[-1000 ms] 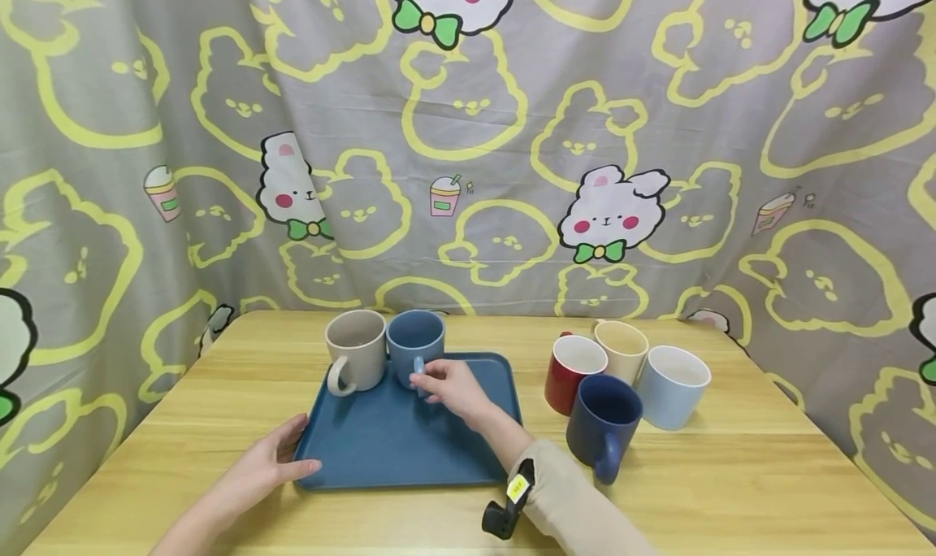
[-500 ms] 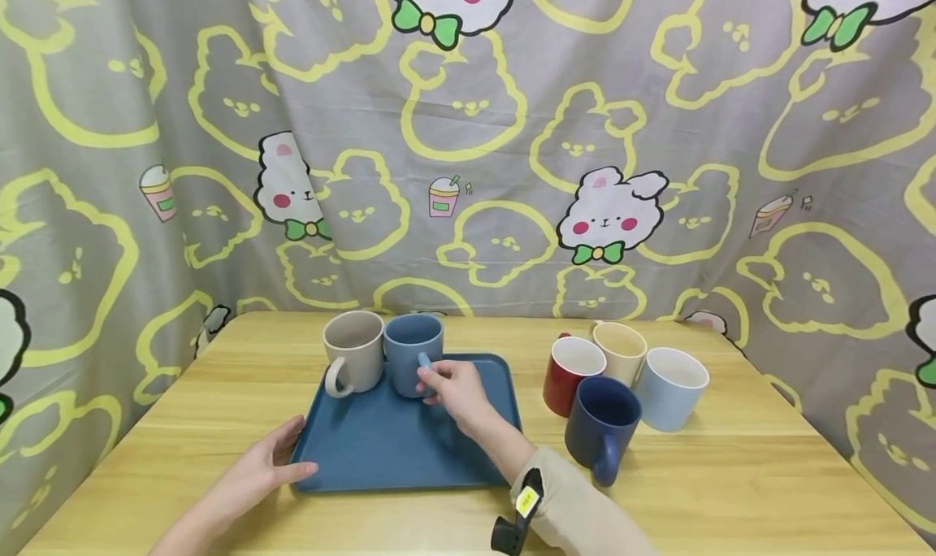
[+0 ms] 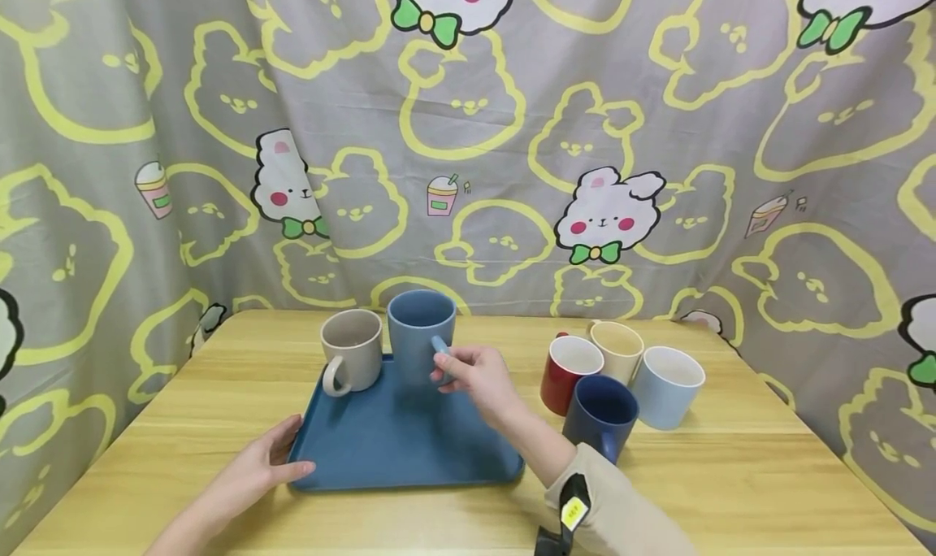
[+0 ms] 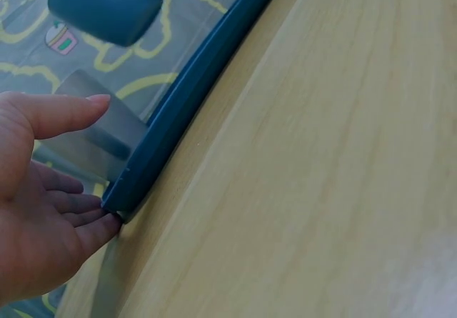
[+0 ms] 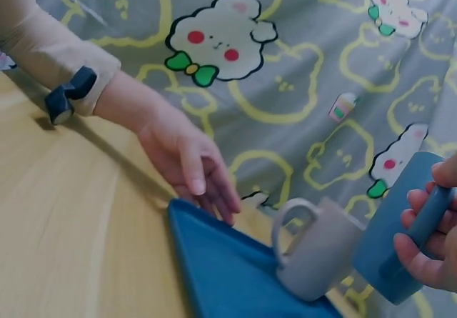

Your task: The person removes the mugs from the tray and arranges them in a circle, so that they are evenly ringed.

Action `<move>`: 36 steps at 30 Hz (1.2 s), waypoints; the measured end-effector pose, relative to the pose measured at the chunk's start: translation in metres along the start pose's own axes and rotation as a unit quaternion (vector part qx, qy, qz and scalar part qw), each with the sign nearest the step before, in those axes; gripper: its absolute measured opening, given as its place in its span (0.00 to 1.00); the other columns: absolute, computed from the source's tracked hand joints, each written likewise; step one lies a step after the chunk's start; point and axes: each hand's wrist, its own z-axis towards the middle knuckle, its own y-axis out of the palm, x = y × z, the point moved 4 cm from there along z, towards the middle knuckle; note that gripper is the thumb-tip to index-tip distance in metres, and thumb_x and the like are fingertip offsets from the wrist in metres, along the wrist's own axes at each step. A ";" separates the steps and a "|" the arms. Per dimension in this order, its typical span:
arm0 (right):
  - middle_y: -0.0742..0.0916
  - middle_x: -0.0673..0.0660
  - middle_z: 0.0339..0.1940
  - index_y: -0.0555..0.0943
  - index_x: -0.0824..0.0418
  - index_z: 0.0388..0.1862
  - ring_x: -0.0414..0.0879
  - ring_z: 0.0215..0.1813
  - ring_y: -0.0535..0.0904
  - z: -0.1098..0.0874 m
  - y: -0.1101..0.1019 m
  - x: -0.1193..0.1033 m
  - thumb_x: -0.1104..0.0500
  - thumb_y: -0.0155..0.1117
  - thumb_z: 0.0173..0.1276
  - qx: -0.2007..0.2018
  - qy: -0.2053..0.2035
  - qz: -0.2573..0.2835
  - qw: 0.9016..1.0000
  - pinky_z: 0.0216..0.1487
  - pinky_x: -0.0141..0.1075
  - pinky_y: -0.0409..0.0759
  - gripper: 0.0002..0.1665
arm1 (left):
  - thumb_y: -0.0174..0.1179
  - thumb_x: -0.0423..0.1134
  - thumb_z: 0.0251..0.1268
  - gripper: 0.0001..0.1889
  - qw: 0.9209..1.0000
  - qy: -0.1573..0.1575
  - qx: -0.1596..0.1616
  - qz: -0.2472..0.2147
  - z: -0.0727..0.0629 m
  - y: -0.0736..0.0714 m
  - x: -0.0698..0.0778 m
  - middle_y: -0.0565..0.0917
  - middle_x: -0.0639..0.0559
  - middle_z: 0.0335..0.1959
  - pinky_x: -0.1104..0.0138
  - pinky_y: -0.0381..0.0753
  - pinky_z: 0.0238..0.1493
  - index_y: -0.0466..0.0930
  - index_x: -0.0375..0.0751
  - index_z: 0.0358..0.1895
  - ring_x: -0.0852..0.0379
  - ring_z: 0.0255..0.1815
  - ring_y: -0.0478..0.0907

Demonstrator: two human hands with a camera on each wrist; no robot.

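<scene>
By its handle, my right hand [image 3: 478, 381] grips a blue mug [image 3: 417, 340], which hangs above the back of the dark blue tray [image 3: 395, 458]. The right wrist view shows the fingers curled round that handle [image 5: 430, 214]. At the tray's left edge, my left hand [image 3: 252, 468] touches the near corner with relaxed fingers; its thumb stands apart above the rim in the left wrist view. A grey-beige mug [image 3: 353, 349] stands upright on the tray's back left corner, handle toward me.
Right of the tray, a red mug [image 3: 563, 381], a cream mug [image 3: 617, 349], a light blue mug [image 3: 667, 393] and a navy mug [image 3: 600, 418] stand close together on the wooden table [image 3: 768, 491]. A patterned curtain [image 3: 504, 117] hangs behind the table.
The blue mug has risen off the tray and moved slightly right in my right hand. My left hand stays at the tray's left edge, and the other mugs stay put.
</scene>
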 end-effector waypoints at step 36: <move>0.87 0.54 0.27 0.85 0.61 0.31 0.43 0.33 0.84 -0.079 -0.176 -0.080 0.74 0.49 0.68 0.032 -0.141 0.028 0.989 0.38 0.37 0.82 0.18 | 0.61 0.44 0.60 0.46 1.000 0.000 -0.009 -0.002 0.000 -0.001 0.000 0.48 0.21 0.67 0.45 0.61 0.62 0.41 0.17 0.67 0.28 0.66 0.52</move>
